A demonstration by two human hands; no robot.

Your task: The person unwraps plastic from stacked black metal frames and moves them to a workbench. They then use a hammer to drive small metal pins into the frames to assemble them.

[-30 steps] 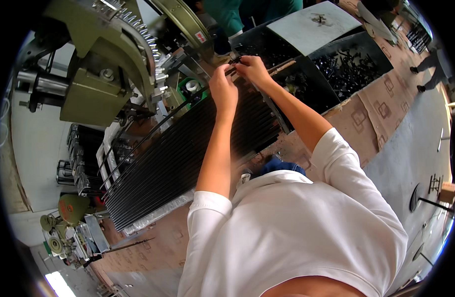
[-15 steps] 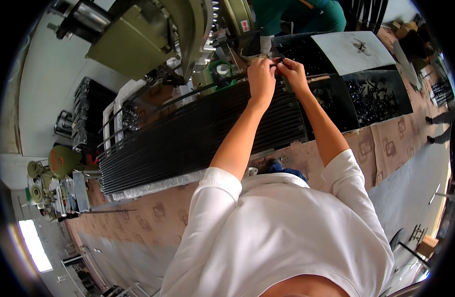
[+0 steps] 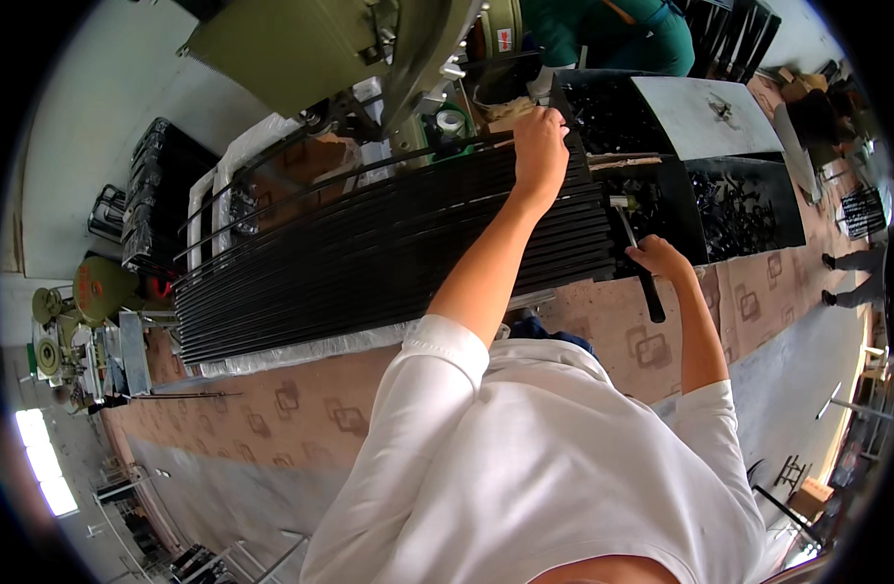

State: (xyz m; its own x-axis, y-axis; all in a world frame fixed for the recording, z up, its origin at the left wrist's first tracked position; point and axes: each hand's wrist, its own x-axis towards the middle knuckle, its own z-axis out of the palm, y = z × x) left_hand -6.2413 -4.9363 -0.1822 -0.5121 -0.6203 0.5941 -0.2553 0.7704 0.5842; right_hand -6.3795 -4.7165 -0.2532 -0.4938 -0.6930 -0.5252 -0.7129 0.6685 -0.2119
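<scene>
My left hand [image 3: 541, 161] is closed at the far right end of a row of long black tubes [image 3: 398, 243] lying side by side. What its curled fingers hold is hidden by the hand itself. Lower and to the right, my right hand [image 3: 663, 257] grips a hammer [image 3: 630, 232] by the upper part of its black handle. The hammer's metal shaft slants away from me, its small head over a dark bin [image 3: 651, 200] of loose parts just beyond the tube ends.
Small black parts fill another bin [image 3: 749, 200] at the right, with a grey metal sheet [image 3: 708, 115] behind. An olive-green machine [image 3: 291, 49] overhangs the tubes' far side. A person in green [image 3: 612, 39] works at the back. Wrapped black stock [image 3: 155, 195] stands at left.
My hands were together over a small black part at the far tube ends. My right hand has moved down toward me and taken hold of the hammer; my left has stayed near the tube ends.
</scene>
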